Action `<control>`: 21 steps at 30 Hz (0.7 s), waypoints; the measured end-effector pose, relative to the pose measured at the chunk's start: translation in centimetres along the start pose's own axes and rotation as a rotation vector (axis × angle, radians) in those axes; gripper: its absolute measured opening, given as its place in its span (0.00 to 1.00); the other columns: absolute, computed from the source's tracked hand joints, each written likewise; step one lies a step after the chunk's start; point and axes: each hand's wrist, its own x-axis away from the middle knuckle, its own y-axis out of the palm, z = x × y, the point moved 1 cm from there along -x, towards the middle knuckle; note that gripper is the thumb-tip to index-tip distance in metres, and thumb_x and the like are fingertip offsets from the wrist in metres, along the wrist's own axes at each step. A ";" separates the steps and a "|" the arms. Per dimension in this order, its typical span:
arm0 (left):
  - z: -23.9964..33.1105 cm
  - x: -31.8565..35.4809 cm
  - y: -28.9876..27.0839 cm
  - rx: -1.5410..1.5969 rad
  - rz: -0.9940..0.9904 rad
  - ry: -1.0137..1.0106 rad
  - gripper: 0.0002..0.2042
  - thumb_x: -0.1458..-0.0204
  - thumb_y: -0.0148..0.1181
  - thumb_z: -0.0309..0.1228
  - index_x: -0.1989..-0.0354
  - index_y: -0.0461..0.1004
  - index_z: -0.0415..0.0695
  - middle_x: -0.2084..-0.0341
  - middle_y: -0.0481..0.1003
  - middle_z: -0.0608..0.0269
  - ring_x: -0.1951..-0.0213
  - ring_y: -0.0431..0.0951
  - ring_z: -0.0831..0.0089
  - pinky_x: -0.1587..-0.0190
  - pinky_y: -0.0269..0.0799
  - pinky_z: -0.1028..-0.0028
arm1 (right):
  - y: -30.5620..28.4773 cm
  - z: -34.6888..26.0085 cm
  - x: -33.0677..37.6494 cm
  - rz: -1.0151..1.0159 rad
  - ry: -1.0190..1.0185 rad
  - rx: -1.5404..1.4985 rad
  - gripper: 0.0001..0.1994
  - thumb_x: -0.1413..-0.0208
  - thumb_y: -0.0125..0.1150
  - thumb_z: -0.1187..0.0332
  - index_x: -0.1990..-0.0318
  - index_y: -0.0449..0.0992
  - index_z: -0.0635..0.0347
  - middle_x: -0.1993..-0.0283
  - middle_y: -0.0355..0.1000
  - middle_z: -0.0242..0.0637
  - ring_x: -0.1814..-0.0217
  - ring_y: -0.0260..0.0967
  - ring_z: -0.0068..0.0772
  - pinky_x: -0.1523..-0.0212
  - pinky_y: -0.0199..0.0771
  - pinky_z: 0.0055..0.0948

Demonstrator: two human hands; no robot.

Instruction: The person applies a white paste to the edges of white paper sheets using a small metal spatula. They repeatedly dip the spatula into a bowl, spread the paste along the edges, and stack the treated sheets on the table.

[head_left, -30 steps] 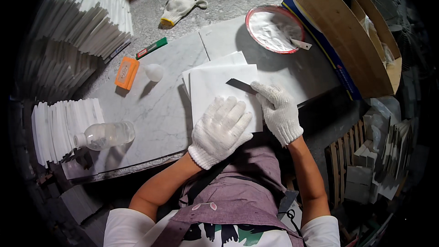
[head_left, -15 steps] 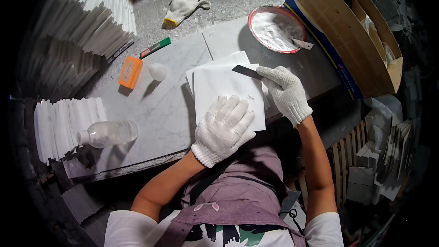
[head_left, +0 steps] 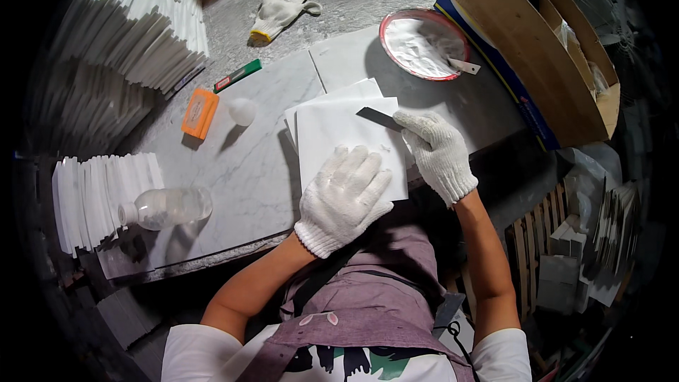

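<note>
My left hand point(head_left: 345, 198), in a white knitted glove, lies flat with fingers stretched on the near part of a white square tile point(head_left: 332, 124). This tile rests on another white piece point(head_left: 364, 90) turned at a slight angle beneath it. In my gloved right hand point(head_left: 440, 152) is a dark flat scraper blade point(head_left: 376, 117), pinched near its right end. The blade reaches over the tile's far right part, and whether it touches the surface I cannot tell. A few small white crumbs point(head_left: 385, 147) lie on the tile beside my left fingertips.
On the marble-topped table point(head_left: 262, 163) are a red-rimmed bowl point(head_left: 417, 39) of white paste, an orange block point(head_left: 200, 113), a green box point(head_left: 238, 76), a clear bottle point(head_left: 173, 207) and a spare glove point(head_left: 283, 13). White tile stacks point(head_left: 134, 21) stand left, a cardboard box point(head_left: 523, 42) right.
My right hand and the blade have come slightly nearer to me over the tile. My left hand stays flat in its place.
</note>
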 end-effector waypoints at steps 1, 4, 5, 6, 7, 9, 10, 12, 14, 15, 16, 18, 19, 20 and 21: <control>0.0 0.0 0.0 -0.002 0.004 -0.001 0.24 0.59 0.66 0.44 0.54 0.76 0.44 0.50 0.71 0.55 0.44 0.69 0.54 0.38 0.63 0.53 | -0.1 0.1 -0.2 -0.014 -0.002 -0.023 0.12 0.45 0.60 0.74 0.54 0.81 0.55 0.62 0.76 0.41 0.62 0.76 0.40 0.60 0.75 0.29; 0.1 0.2 0.0 -0.008 0.015 0.006 0.24 0.59 0.66 0.45 0.54 0.76 0.44 0.50 0.71 0.55 0.44 0.69 0.54 0.38 0.63 0.53 | -0.2 0.5 -1.7 -0.023 0.026 -0.024 0.11 0.45 0.60 0.73 0.54 0.81 0.54 0.64 0.75 0.40 0.63 0.75 0.40 0.61 0.74 0.31; 0.0 0.0 0.0 -0.010 0.022 0.014 0.24 0.59 0.66 0.45 0.54 0.76 0.44 0.50 0.71 0.55 0.44 0.69 0.54 0.38 0.63 0.53 | -0.1 0.7 -2.5 -0.021 0.040 -0.014 0.11 0.44 0.60 0.72 0.55 0.81 0.53 0.66 0.74 0.39 0.64 0.75 0.40 0.62 0.74 0.31; -0.1 0.0 0.0 -0.011 0.029 0.022 0.24 0.59 0.66 0.45 0.53 0.75 0.44 0.50 0.71 0.55 0.43 0.69 0.54 0.38 0.62 0.53 | -0.1 0.7 -2.8 -0.020 0.054 -0.004 0.11 0.44 0.60 0.71 0.55 0.82 0.53 0.67 0.74 0.38 0.64 0.74 0.40 0.63 0.73 0.32; -0.1 0.0 0.1 -0.007 0.019 0.019 0.24 0.58 0.66 0.45 0.53 0.75 0.44 0.50 0.71 0.55 0.43 0.69 0.54 0.38 0.62 0.53 | -0.2 0.5 -2.8 -0.073 0.096 0.026 0.10 0.44 0.60 0.70 0.55 0.82 0.50 0.67 0.73 0.37 0.64 0.74 0.40 0.63 0.73 0.34; 0.0 0.1 0.1 -0.002 0.008 0.004 0.25 0.58 0.66 0.45 0.53 0.75 0.44 0.50 0.71 0.55 0.43 0.68 0.55 0.38 0.62 0.53 | -0.3 0.2 -2.2 -0.131 0.074 0.047 0.10 0.44 0.60 0.70 0.55 0.82 0.49 0.67 0.73 0.37 0.64 0.74 0.40 0.63 0.72 0.34; 0.1 0.0 0.0 -0.005 -0.001 -0.001 0.25 0.58 0.66 0.45 0.53 0.75 0.44 0.50 0.71 0.56 0.43 0.68 0.55 0.38 0.62 0.53 | -0.4 0.0 -1.8 -0.160 0.063 0.059 0.10 0.44 0.60 0.70 0.55 0.82 0.48 0.67 0.73 0.37 0.64 0.74 0.40 0.63 0.72 0.34; 0.2 0.0 -0.2 -0.001 -0.021 -0.005 0.24 0.57 0.66 0.45 0.53 0.75 0.44 0.50 0.71 0.56 0.43 0.68 0.55 0.38 0.62 0.53 | -0.7 -0.2 -1.5 -0.187 0.057 0.080 0.10 0.44 0.60 0.71 0.55 0.82 0.48 0.68 0.72 0.37 0.65 0.73 0.38 0.63 0.72 0.32; 0.0 0.1 -0.1 -0.011 -0.021 0.001 0.25 0.57 0.66 0.45 0.52 0.75 0.44 0.50 0.71 0.56 0.43 0.68 0.55 0.38 0.62 0.53 | -0.9 0.2 -2.3 -0.239 0.042 0.044 0.10 0.44 0.60 0.71 0.55 0.82 0.49 0.68 0.72 0.37 0.66 0.73 0.38 0.63 0.72 0.32; 0.0 0.1 0.0 -0.015 -0.023 0.005 0.25 0.57 0.65 0.45 0.52 0.75 0.44 0.50 0.71 0.56 0.43 0.68 0.55 0.38 0.62 0.53 | -0.9 0.1 -2.7 -0.189 0.064 -0.035 0.10 0.44 0.61 0.72 0.55 0.82 0.52 0.68 0.72 0.37 0.66 0.73 0.38 0.63 0.72 0.31; 0.0 0.2 0.1 -0.001 -0.019 0.007 0.25 0.57 0.65 0.45 0.52 0.75 0.44 0.49 0.71 0.56 0.43 0.68 0.55 0.38 0.62 0.53 | -0.8 0.8 -3.3 -0.134 0.057 -0.075 0.10 0.44 0.60 0.73 0.56 0.82 0.53 0.67 0.73 0.38 0.66 0.73 0.40 0.62 0.73 0.31; -0.1 0.0 0.1 0.016 -0.006 0.006 0.25 0.57 0.65 0.45 0.52 0.75 0.44 0.49 0.71 0.56 0.43 0.68 0.54 0.38 0.62 0.53 | -0.8 0.9 -3.6 -0.105 -0.011 -0.011 0.11 0.45 0.59 0.74 0.55 0.82 0.53 0.67 0.73 0.39 0.64 0.74 0.42 0.61 0.73 0.32; -0.1 0.1 0.0 0.011 -0.011 0.004 0.25 0.56 0.65 0.45 0.52 0.75 0.44 0.49 0.71 0.56 0.42 0.68 0.54 0.38 0.62 0.53 | -0.6 1.0 -3.3 -0.162 0.025 -0.015 0.12 0.45 0.59 0.73 0.55 0.82 0.52 0.66 0.74 0.39 0.63 0.74 0.41 0.60 0.74 0.32; 0.0 0.1 0.0 0.007 -0.013 -0.001 0.25 0.56 0.65 0.45 0.52 0.75 0.44 0.49 0.71 0.55 0.42 0.68 0.54 0.38 0.62 0.53 | -0.7 0.7 -2.7 -0.195 0.045 0.045 0.12 0.45 0.60 0.73 0.54 0.82 0.51 0.66 0.74 0.38 0.63 0.74 0.40 0.60 0.74 0.32; 0.1 0.2 0.0 0.003 -0.016 -0.006 0.25 0.56 0.65 0.45 0.52 0.75 0.44 0.48 0.71 0.55 0.42 0.68 0.54 0.38 0.62 0.53 | -0.9 0.4 -2.4 -0.213 0.026 0.061 0.12 0.45 0.60 0.73 0.54 0.82 0.51 0.66 0.74 0.38 0.63 0.74 0.39 0.60 0.74 0.32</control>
